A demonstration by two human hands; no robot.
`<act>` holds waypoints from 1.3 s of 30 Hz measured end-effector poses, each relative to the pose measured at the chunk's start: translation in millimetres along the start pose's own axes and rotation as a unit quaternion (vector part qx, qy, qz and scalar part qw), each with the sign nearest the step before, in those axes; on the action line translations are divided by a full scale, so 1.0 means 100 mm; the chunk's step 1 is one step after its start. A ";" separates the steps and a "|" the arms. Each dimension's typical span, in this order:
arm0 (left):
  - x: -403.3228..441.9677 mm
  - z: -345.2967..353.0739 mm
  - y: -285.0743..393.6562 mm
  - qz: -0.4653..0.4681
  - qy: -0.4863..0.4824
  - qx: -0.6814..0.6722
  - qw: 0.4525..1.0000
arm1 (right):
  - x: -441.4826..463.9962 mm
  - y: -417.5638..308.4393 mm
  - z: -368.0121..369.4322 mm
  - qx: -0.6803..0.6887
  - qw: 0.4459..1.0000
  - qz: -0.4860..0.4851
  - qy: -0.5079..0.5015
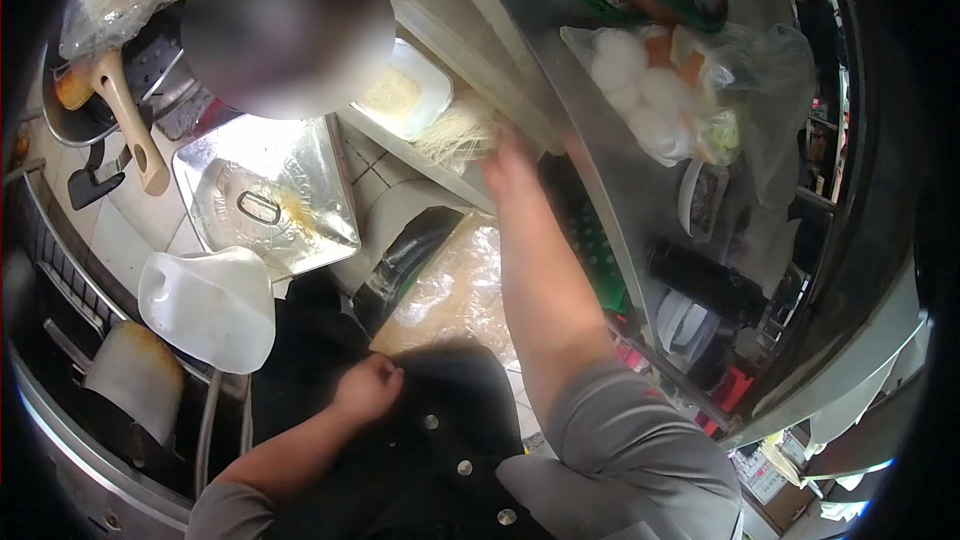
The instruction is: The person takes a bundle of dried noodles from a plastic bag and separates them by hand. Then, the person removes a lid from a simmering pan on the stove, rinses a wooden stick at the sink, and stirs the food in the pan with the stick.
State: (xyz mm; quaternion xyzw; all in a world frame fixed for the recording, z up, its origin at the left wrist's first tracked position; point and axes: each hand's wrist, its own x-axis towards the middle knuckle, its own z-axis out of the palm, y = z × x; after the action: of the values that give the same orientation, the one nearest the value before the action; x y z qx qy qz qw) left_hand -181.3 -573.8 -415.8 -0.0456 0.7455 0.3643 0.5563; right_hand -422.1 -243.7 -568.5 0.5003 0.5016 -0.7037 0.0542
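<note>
My right hand (508,152) reaches forward to a bundle of thin pale noodles (455,137) in a container below the steel shelf. Its fingers are largely hidden, and whether they grip the noodles is unclear. Beside the noodles, to the left, is a white tray (436,90) with pale crumbs or powder in it. My left hand (368,387) is held near my dark apron, its fingers curled, and what it holds, if anything, is too small to make out. Ahead of it lies a clear plastic bag (450,285) in a bin.
A square metal lid (268,195) with a handle lies at left, near a white plastic container (208,305) and a wooden-handled pan (130,125). The steel shelf (600,180) on the right bears a bag of white, round items (650,90) and a black cylinder (707,282).
</note>
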 end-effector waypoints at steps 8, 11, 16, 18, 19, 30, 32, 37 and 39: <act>0.01 0.02 0.02 -0.007 -0.008 -0.004 1.000 | -1.13 -0.39 0.39 -0.174 0.984 0.003 0.027; 0.02 0.01 0.04 -0.012 -0.012 -0.009 1.000 | -1.38 -0.43 0.34 -0.294 0.950 -0.077 0.072; 0.02 0.01 0.04 -0.011 -0.005 -0.003 1.000 | -1.57 -0.45 0.31 -0.389 0.882 -0.234 0.128; 0.02 0.04 0.01 0.002 0.006 -0.005 1.000 | -1.66 -0.55 0.30 -0.514 0.758 -0.373 0.149; 0.02 0.04 0.01 0.004 0.006 -0.001 1.000 | -1.61 -0.57 0.27 -0.562 0.715 -0.395 0.132; 0.00 -0.03 0.06 -0.013 0.004 -0.012 1.000 | -1.16 -0.65 0.27 -0.695 0.544 -0.464 0.083; 0.02 0.01 -0.01 0.002 0.005 -0.002 1.000 | -1.05 -0.61 0.19 -0.710 0.520 -0.468 0.073; 0.02 0.08 -0.09 0.003 0.030 -0.007 1.000 | -1.18 -0.79 0.29 -0.600 0.678 -0.417 0.086; 0.02 0.09 -0.09 0.007 0.047 -0.010 0.999 | -1.29 -0.79 0.32 -0.537 0.711 -0.447 0.080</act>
State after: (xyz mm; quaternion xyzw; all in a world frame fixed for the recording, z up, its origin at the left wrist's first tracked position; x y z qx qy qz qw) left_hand -170.2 -574.1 -423.0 -0.0631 0.7676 0.3729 0.5175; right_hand -425.3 -284.2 -419.0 0.1587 0.9625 -0.2149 -0.0479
